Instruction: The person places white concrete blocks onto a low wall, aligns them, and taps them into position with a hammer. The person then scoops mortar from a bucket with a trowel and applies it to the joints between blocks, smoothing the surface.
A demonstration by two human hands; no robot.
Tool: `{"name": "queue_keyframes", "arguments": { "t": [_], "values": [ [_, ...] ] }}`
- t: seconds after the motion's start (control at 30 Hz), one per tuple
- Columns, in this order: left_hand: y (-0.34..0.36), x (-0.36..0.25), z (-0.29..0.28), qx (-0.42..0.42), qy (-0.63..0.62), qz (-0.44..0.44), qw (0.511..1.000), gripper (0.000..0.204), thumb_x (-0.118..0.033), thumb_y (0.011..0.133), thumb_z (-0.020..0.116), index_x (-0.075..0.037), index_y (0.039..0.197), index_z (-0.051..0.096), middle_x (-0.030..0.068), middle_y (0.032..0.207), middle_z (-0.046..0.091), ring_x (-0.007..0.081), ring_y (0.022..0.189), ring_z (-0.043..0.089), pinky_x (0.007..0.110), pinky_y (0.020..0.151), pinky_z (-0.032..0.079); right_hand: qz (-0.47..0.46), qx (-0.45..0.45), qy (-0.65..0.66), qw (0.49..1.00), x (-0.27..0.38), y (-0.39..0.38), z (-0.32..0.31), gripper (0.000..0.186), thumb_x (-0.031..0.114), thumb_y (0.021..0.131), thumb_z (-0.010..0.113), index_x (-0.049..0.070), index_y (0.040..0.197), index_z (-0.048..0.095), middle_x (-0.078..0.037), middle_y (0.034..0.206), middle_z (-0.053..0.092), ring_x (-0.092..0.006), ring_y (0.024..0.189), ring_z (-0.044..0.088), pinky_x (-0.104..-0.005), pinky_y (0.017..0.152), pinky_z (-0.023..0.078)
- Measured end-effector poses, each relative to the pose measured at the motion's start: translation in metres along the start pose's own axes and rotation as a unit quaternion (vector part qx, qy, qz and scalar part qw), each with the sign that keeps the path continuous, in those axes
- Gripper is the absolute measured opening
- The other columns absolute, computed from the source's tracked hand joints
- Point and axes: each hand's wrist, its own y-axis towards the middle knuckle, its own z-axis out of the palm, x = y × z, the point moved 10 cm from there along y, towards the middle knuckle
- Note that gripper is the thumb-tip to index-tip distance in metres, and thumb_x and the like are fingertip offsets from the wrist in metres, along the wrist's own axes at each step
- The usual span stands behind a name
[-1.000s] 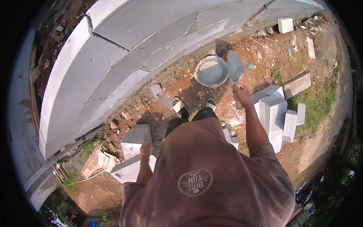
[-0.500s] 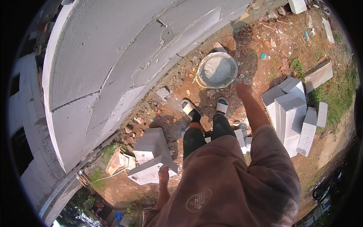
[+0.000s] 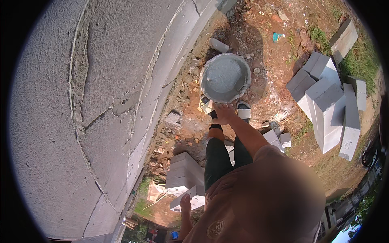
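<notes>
A round grey tub [image 3: 245, 89] of wet mortar [image 3: 224, 76] stands on the ground just beyond my feet. My right hand [image 3: 223, 113] is at its near rim, with the fingertips hooked at the edge; their exact hold is partly hidden. My left hand [image 3: 185, 202] hangs low by my side with the fingers curled and nothing visible in them. Below it in the picture's depth lie pale blocks [image 3: 184, 172], and the hand looks apart from them.
A block wall [image 3: 109, 133] with mortar joints rises along my left. Stacked pale blocks [image 3: 324, 105] stand to the right. A block piece [image 3: 219, 45] lies beyond the tub. Smaller block pieces [image 3: 273, 139] and rubble are near my feet, on reddish soil.
My right hand has moved from the tub's right side to its near rim. The tub is closer to my feet, farther from the block piece beyond. My view has shifted toward the wall.
</notes>
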Motion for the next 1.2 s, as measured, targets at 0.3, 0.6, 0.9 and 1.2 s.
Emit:
{"name": "queue_keyframes", "arguments": {
  "t": [0.3, 0.6, 0.9, 1.2],
  "values": [
    [0.022, -0.099, -0.065, 0.012, 0.06, 0.017, 0.998, 0.039, -0.026, 0.09, 0.055, 0.003, 0.115, 0.057, 0.0158, 0.103, 0.064, 0.0238, 0.087, 0.064, 0.034, 0.078, 0.049, 0.082, -0.06, 0.209, 0.973, 0.013, -0.003, -0.026, 0.059, 0.048, 0.079, 0.059, 0.002, 0.116, 0.054, -0.018, 0.115, 0.056, -0.0339, 0.112, 0.052, -0.0435, 0.095, 0.041],
    [-0.04, -0.162, -0.005, -0.016, 0.17, 0.03, 0.985, 0.038, -0.029, 0.089, 0.057, 0.002, 0.11, 0.06, 0.0132, 0.097, 0.066, 0.0227, 0.089, 0.064, 0.033, 0.08, 0.049, -0.048, 0.112, 0.146, 0.982, -0.001, 0.037, 0.01, 0.065, 0.055, 0.076, 0.061, -0.001, 0.108, 0.054, -0.019, 0.101, 0.061, -0.0349, 0.1, 0.058, -0.0455, 0.088, 0.042],
    [-0.088, -0.222, 0.044, 0.022, 0.085, 0.082, 0.993, 0.038, -0.025, 0.088, 0.054, 0.004, 0.112, 0.058, 0.0155, 0.099, 0.065, 0.0235, 0.087, 0.064, 0.035, 0.079, 0.049, 0.073, -0.142, 0.368, 0.916, -0.116, -0.043, -0.174, 0.059, 0.053, 0.078, 0.06, -0.006, 0.086, 0.059, -0.024, 0.087, 0.062, -0.038, 0.086, 0.061, -0.0449, 0.074, 0.046],
    [-0.169, -0.246, 0.057, 0.036, 0.171, 0.103, 0.979, 0.04, -0.026, 0.089, 0.054, 0.005, 0.113, 0.058, 0.0187, 0.104, 0.063, 0.0256, 0.088, 0.064, 0.034, 0.073, 0.052, 0.109, -0.219, 0.336, 0.91, -0.174, -0.193, -0.293, 0.057, 0.052, 0.078, 0.06, -0.004, 0.086, 0.062, -0.025, 0.078, 0.061, -0.0382, 0.081, 0.062, -0.044, 0.072, 0.046]
  ]
}}
